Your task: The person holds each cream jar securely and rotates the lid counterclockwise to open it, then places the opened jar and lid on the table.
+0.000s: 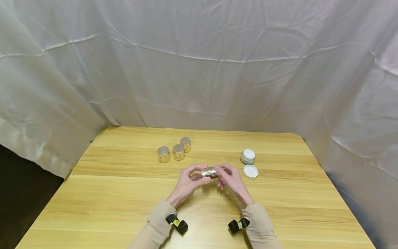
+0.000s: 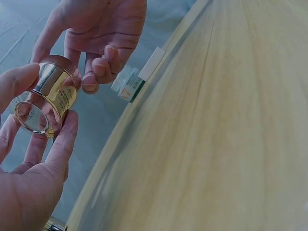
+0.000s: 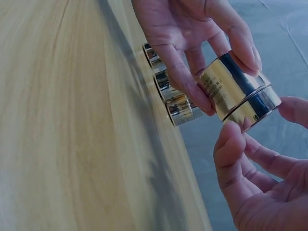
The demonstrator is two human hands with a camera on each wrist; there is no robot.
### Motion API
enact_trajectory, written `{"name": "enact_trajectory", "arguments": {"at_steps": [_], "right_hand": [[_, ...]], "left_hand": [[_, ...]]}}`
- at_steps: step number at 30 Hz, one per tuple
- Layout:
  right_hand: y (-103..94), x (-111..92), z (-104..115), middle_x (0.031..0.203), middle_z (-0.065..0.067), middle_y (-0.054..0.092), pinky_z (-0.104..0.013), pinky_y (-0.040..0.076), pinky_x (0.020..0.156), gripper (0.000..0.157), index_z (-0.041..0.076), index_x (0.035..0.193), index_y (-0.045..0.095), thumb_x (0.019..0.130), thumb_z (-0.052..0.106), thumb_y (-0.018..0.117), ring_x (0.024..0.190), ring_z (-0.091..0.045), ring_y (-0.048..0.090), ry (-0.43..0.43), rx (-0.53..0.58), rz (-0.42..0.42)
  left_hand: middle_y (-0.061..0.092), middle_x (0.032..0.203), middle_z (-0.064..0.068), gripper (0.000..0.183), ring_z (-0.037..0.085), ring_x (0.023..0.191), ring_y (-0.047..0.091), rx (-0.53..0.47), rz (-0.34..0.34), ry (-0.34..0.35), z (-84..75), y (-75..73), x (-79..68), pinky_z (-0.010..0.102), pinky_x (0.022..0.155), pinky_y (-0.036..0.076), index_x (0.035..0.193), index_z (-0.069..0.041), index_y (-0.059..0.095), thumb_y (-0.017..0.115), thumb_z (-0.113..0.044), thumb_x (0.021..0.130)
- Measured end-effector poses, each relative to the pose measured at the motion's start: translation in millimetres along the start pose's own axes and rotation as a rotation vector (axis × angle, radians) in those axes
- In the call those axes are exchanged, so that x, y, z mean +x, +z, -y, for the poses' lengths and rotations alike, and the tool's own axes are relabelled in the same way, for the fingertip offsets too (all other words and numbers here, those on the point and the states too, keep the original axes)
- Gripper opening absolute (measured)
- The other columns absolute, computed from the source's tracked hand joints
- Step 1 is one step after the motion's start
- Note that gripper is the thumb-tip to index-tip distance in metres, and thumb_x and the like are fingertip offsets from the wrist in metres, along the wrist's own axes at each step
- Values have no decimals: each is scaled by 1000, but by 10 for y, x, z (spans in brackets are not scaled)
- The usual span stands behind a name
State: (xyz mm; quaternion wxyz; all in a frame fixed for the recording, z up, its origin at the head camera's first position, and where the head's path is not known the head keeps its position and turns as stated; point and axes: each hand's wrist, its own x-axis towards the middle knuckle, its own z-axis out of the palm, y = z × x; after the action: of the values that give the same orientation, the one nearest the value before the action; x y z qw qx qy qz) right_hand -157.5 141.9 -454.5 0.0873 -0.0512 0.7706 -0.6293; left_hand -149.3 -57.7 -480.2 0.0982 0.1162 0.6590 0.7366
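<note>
A shiny gold jar point(image 1: 209, 173) is held on its side above the table between both hands. My left hand point(image 1: 186, 181) grips the jar's base end between thumb and fingers; the jar's round bottom point(image 2: 32, 117) faces the left wrist view. At the opposite end, my right hand point(image 1: 231, 180) pinches the jar's lid point(image 3: 260, 108), its fingertips on the rim. A thin seam separates lid and body in the right wrist view. Small print on the jar's side is too fine to read.
Three more gold jars point(image 1: 163, 154) stand upright beyond the left hand. Right of the hands are a glass jar point(image 1: 248, 157) with a white top and, nearer me, a loose white lid point(image 1: 250, 171). A pale curtain point(image 1: 199, 86) hangs behind the wooden table point(image 1: 109, 207).
</note>
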Motion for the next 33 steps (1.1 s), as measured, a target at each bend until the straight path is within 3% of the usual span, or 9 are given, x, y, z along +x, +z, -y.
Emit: {"name": "enact_trajectory", "arguments": {"at_steps": [13, 20, 25, 33], "right_hand": [[-42, -12, 23, 81, 1, 67, -22, 59, 59, 41, -14, 126, 54, 100, 19, 58, 61, -11, 62, -9, 99, 85], [-37, -17, 28, 89, -8, 67, -23, 59, 59, 44, -13, 129, 53, 102, 23, 55, 61, -12, 63, -1, 59, 95], [-16, -24, 33, 79, -12, 66, -22, 55, 50, 49, -8, 131, 56, 105, 33, 51, 55, -12, 59, 23, 1, 73], [-27, -22, 15, 76, -12, 66, -21, 54, 51, 45, -10, 126, 58, 103, 28, 55, 56, -12, 58, -9, 10, 82]], "left_hand": [[55, 140, 19, 49, 25, 110, 68, 11, -2, -5, 4, -3, 1, 43, 100, 58, 129, -3, 60, 77, -5, 83], [56, 139, 19, 49, 24, 108, 68, 10, 0, -1, 5, -6, 3, 41, 100, 58, 129, -3, 60, 78, -6, 83], [55, 140, 19, 49, 24, 108, 68, 15, -1, 4, 3, -7, 2, 41, 100, 57, 129, -2, 60, 78, -7, 83], [55, 140, 19, 48, 25, 109, 68, 10, 6, 2, -1, -4, 0, 42, 101, 57, 128, -1, 60, 77, -6, 83]]}}
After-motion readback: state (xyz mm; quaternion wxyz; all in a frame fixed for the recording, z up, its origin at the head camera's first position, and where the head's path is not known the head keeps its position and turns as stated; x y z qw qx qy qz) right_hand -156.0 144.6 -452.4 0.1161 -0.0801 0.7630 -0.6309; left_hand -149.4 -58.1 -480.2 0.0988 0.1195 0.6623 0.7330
